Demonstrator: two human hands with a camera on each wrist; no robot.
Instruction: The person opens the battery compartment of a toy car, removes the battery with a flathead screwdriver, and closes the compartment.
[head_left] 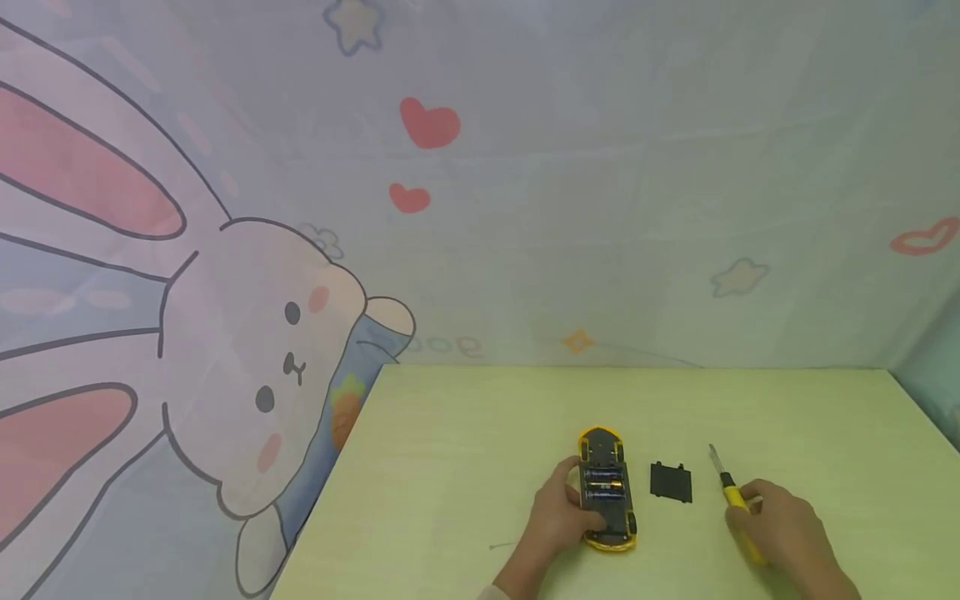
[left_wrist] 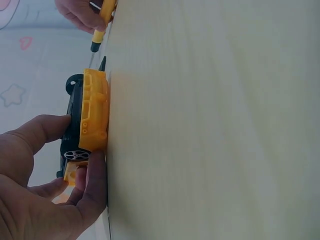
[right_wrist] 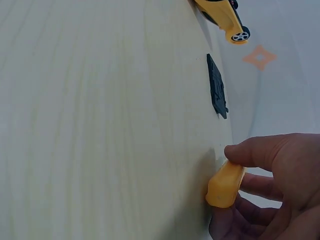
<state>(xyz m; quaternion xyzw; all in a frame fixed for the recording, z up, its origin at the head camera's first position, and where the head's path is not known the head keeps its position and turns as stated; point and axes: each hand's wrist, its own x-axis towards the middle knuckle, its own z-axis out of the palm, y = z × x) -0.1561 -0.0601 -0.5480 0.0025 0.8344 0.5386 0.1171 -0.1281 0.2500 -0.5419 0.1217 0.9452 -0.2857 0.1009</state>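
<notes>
A yellow toy car (head_left: 612, 518) lies upside down on the table, its black underside facing up. Batteries (head_left: 603, 483) show in its uncovered compartment. My left hand (head_left: 553, 517) grips the car from the left, thumb on the underside and fingers along the side. In the left wrist view the car's yellow body (left_wrist: 94, 112) rests against the tabletop. My right hand (head_left: 783, 525) holds a screwdriver (head_left: 735, 497) by its yellow handle, the metal tip pointing away. Between car and screwdriver lies a black battery cover (head_left: 671, 482), also seen in the right wrist view.
The pale wooden table (head_left: 450, 467) extends to the left of the car. Behind it hangs a cloth backdrop (head_left: 600, 208) printed with a rabbit, hearts and stars. A thin light object (head_left: 502, 545) lies beside my left wrist; its kind is unclear.
</notes>
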